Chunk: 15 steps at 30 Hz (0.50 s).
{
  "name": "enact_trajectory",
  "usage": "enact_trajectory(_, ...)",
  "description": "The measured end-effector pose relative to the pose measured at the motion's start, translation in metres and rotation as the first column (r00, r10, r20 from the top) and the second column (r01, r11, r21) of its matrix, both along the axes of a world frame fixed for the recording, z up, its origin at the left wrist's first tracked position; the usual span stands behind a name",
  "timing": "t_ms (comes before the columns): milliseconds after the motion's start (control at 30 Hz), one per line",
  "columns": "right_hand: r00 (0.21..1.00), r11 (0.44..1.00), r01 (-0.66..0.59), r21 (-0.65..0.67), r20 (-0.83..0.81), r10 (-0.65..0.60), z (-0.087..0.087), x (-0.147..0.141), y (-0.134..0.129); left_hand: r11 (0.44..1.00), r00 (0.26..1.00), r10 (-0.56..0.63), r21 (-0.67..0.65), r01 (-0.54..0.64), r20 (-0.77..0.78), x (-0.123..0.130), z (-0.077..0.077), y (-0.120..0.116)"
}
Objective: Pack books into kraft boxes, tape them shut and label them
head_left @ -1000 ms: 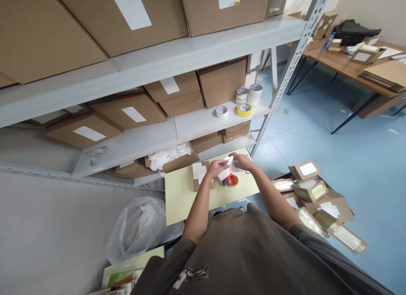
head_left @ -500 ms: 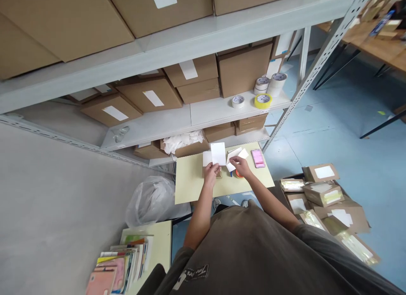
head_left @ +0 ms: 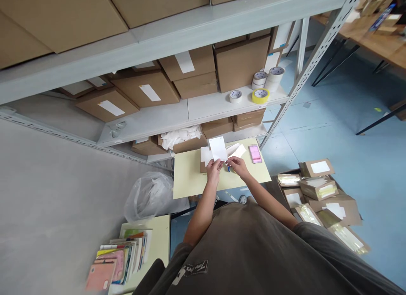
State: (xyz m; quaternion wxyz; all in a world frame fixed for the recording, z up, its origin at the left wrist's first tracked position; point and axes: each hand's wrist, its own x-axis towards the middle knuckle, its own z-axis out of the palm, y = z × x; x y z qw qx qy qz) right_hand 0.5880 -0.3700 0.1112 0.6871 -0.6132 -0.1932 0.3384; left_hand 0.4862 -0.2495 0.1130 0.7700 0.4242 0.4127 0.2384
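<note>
My left hand (head_left: 214,168) is closed on the lower edge of a white paper sheet (head_left: 218,148), held upright over the pale yellow table. At the sheet's lower right corner, the fingertips of my right hand (head_left: 237,165) are pinched together. Behind the sheet, a small cardboard box (head_left: 203,167) with a white paper (head_left: 205,154) on top stands on the table. More white papers (head_left: 236,150) lie just beyond my right hand. A small blue object (head_left: 229,169) shows below that hand, mostly hidden. Farther right lies a pink item (head_left: 255,154), blurred out.
A grey shelf rack (head_left: 171,117) with cardboard boxes (head_left: 242,66) rises in front. Tape rolls (head_left: 235,96) sit on its shelf. Packed boxes (head_left: 319,188) are piled at the right. A plastic bag (head_left: 147,195) and stacked books (head_left: 122,261) are at the left.
My right hand has moved left from the loose papers to the corner of the held sheet. The sheet now tilts slightly. The view has shifted a little.
</note>
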Motion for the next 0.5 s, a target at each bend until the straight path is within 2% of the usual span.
enact_trajectory(167, 1.0, 1.0, 0.014, -0.02, 0.027, -0.014, 0.0054, -0.0003, -0.0049, 0.999, 0.999, -0.012, 0.031, 0.013, -0.032, -0.0016, -0.0011, -0.0028)
enact_trajectory(367, 0.999, 0.999, 0.008, -0.031, 0.039, -0.007, 0.0057, -0.001, -0.008, 0.984, 0.996, -0.08, 0.155, 0.084, -0.032, -0.0056, -0.0059, -0.0039)
enact_trajectory(500, 0.998, 0.999, 0.013, -0.03, 0.056, -0.012, 0.0013, -0.0011, -0.0075, 0.987, 0.997, -0.074, 0.142, 0.077, -0.028, -0.0059, -0.0062, -0.0053)
